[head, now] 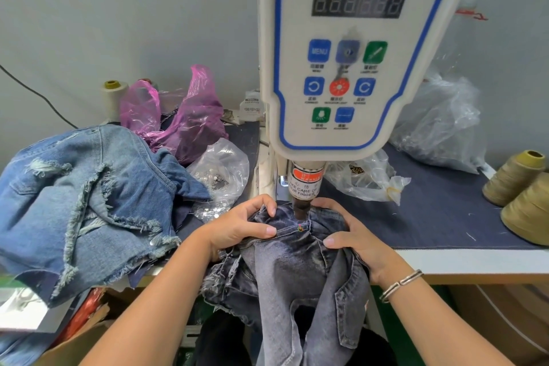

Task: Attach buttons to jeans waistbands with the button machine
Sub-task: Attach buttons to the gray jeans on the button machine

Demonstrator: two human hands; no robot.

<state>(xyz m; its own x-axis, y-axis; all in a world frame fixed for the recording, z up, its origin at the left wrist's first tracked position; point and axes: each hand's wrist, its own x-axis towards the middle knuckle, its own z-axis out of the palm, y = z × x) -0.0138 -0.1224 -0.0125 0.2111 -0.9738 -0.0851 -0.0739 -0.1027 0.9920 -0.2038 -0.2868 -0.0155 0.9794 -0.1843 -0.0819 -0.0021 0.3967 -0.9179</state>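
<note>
Gripping the dark jeans point(297, 264) at the table's point(475, 258) front edge, the left hand point(237, 226) and right hand point(353, 235) curl round the waistband under the button machine's point(350, 68) plunger point(301, 208), which seems to touch the cloth. Pale jeans point(86, 202) are heaped at the left edge.

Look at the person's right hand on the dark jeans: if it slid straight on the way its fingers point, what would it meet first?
The right hand points left across the waistband, so it would probably first meet the machine's press head just beside its fingertips, then the left hand. Depth is hard to judge.
</note>
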